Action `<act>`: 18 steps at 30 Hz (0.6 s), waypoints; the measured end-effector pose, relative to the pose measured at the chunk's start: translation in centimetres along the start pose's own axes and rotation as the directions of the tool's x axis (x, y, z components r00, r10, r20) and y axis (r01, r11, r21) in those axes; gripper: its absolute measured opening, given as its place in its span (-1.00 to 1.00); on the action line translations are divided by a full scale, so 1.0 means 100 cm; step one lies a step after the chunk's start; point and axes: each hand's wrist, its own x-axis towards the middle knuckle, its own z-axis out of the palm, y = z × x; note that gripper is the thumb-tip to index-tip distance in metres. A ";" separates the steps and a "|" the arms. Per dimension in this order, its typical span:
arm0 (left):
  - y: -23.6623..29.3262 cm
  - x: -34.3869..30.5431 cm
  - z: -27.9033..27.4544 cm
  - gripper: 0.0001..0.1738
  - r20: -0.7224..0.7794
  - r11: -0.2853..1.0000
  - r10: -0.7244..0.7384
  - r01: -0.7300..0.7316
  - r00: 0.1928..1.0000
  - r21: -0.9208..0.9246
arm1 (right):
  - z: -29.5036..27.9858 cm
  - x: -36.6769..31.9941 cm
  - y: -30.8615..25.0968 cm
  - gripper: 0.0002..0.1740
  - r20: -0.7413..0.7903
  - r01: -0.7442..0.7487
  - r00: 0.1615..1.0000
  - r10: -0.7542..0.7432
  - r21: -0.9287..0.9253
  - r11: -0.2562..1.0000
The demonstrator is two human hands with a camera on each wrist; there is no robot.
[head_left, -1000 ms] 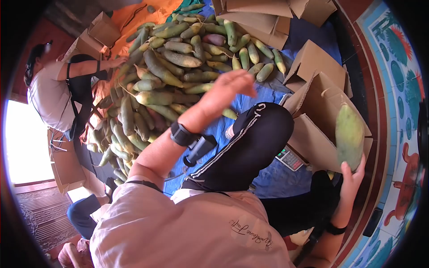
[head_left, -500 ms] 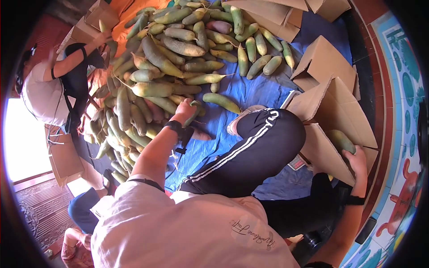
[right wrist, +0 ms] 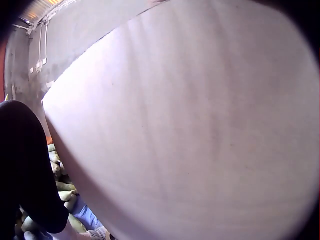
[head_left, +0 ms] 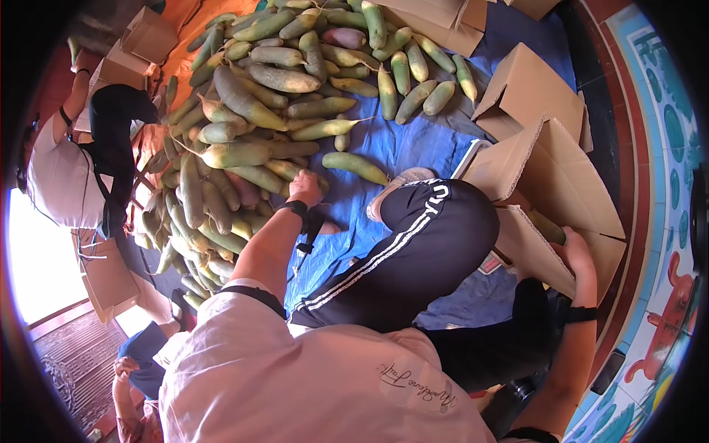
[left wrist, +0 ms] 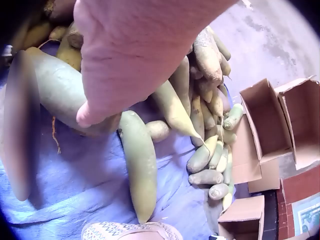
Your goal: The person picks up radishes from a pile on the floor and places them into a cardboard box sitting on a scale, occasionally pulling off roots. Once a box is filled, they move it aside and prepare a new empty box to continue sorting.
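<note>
While the left hand [head_left: 305, 187] curls its fingers round one green radish [left wrist: 59, 82] at the heap's [head_left: 247, 96] edge, the right hand [head_left: 581, 257] reaches into one box [head_left: 565, 177], touching a second radish [head_left: 545, 227]; its grip I can't tell.

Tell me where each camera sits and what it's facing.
Head: worn there, facing forward and down at vegetables and an open box; shows shirt, trousers, left grip and right grip.
Left wrist: worn there, facing vegetables and blue sheet; left grip and shoe show.
Right wrist: worn there, facing a pale panel close up; trousers show at left.
Head and left wrist share vegetables, blue sheet and left grip.
</note>
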 end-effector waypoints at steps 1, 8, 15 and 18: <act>0.000 -0.004 0.003 -0.31 0.000 1.000 0.001 -0.001 1.000 0.002 | -0.002 -0.002 -0.003 -0.42 0.003 0.001 1.000 -0.001 -0.011 1.000; -0.004 -0.037 0.003 -0.29 0.006 0.994 0.081 -0.081 0.997 -0.078 | 0.001 0.008 0.037 -0.75 -0.254 0.158 0.960 -0.117 0.146 0.977; -0.035 -0.058 -0.034 -0.31 -0.375 0.833 0.047 -0.244 0.926 -0.497 | -0.005 -0.033 0.012 -0.76 -0.482 0.268 0.868 -0.119 0.253 0.930; -0.028 -0.076 -0.063 -0.38 -0.426 0.646 -0.029 -0.308 0.904 -0.698 | -0.001 -0.056 -0.004 -0.76 -0.590 0.351 0.789 -0.172 0.203 0.914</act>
